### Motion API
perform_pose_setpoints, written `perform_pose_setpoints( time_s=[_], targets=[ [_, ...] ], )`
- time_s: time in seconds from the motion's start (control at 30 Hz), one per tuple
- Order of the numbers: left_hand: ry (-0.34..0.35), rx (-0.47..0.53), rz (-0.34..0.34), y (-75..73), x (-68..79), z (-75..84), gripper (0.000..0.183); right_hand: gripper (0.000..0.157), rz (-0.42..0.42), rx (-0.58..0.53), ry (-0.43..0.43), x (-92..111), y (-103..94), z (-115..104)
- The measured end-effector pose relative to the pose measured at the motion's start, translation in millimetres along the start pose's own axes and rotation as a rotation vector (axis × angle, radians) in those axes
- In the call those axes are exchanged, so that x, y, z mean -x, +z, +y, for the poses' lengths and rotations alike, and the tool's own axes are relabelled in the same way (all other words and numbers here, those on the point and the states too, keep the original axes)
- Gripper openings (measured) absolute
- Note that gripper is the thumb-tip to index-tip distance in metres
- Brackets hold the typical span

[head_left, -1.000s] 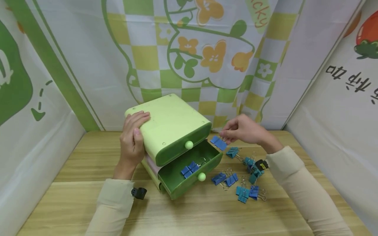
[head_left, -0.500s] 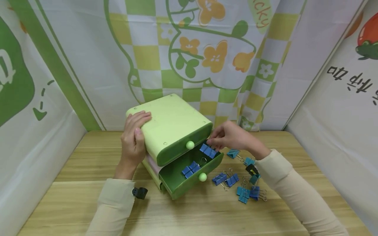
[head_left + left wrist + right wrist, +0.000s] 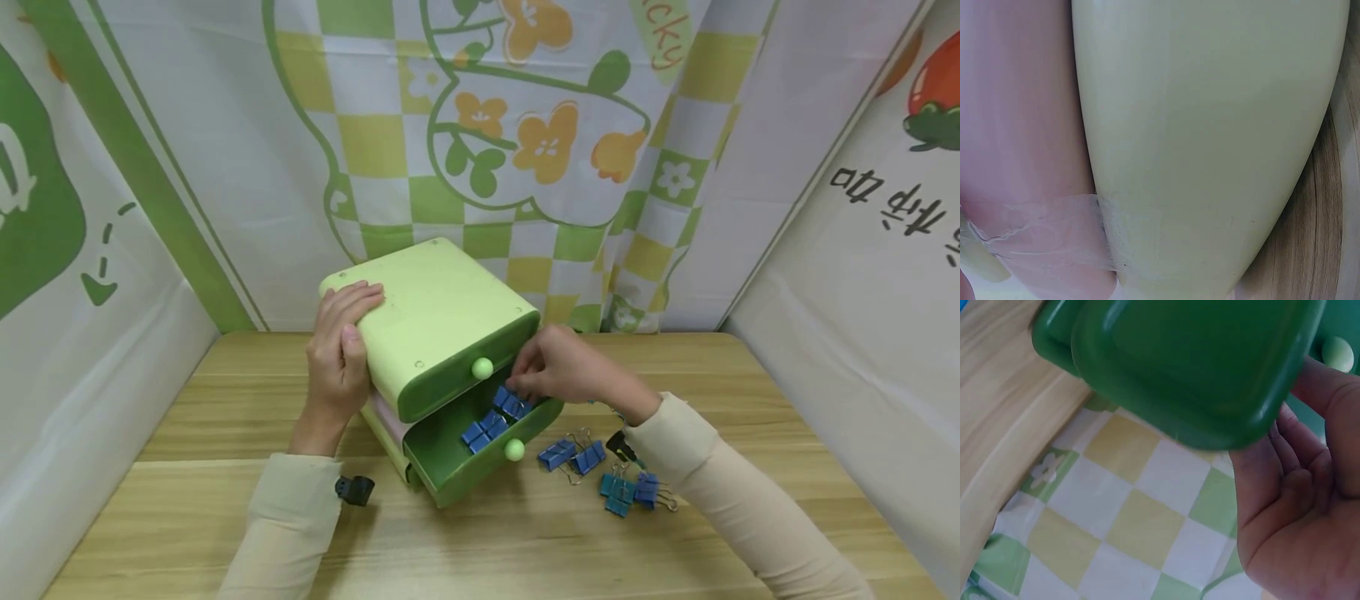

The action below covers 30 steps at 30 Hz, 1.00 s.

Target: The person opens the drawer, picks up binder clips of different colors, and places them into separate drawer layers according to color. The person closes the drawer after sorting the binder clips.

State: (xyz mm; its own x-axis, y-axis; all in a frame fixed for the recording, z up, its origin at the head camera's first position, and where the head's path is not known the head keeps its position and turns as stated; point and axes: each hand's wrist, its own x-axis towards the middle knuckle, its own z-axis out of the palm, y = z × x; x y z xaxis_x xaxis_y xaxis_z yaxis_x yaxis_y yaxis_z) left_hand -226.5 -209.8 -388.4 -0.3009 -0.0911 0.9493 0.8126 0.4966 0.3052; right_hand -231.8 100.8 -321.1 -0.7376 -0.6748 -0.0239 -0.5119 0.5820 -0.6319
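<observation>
My left hand [image 3: 337,358] rests on the upper left side of a light green drawer cabinet [image 3: 442,308], fingers lying over its top. The lower green drawer [image 3: 465,479] is pulled out. Over its right part, my right hand [image 3: 566,367] pinches a blue binder clip [image 3: 512,402], low inside the drawer. Another blue binder clip [image 3: 483,431] lies on the drawer floor just beside it. In the right wrist view, the drawer's green wall [image 3: 1197,375] hides the fingertips of the right hand [image 3: 1291,506] and the clip. Pink [image 3: 1016,125] and pale green cabinet sides [image 3: 1210,125] fill the left wrist view.
Right of the drawer, blue binder clips [image 3: 573,457] lie on the wooden table [image 3: 465,558]. Teal [image 3: 617,493] and blue clips [image 3: 651,490] lie farther right; the right sleeve hides others. A checkered cloth [image 3: 480,200] hangs behind the cabinet.
My right hand has carried the blue binder clip leftward from beside the cabinet and down into the open drawer, next to the other clip. The left hand has stayed on the cabinet.
</observation>
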Motion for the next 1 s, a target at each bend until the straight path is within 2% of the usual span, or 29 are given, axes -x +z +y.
perform_pose_setpoints(
  time_s=[0.27,0.43,0.63,0.8,1.0],
  targets=[
    [-0.002,0.001,-0.008,0.7,0.1,0.2,0.047,0.010,-0.004,0.100,0.009,-2,11.5,1],
    [-0.002,0.002,-0.006,0.8,0.0,0.2,0.047,0.010,-0.042,0.060,0.041,-3,13.3,5],
    [-0.002,0.004,0.001,0.9,-0.2,-0.5,0.047,0.012,-0.088,0.000,0.040,-3,13.0,11],
    [0.001,0.003,0.005,0.7,0.5,-0.9,0.047,0.016,-0.044,-0.010,0.026,1,6.2,13],
    [0.003,0.001,0.010,0.7,0.5,-1.2,0.047,0.019,0.087,0.008,0.047,11,-13.3,8]
  ],
)
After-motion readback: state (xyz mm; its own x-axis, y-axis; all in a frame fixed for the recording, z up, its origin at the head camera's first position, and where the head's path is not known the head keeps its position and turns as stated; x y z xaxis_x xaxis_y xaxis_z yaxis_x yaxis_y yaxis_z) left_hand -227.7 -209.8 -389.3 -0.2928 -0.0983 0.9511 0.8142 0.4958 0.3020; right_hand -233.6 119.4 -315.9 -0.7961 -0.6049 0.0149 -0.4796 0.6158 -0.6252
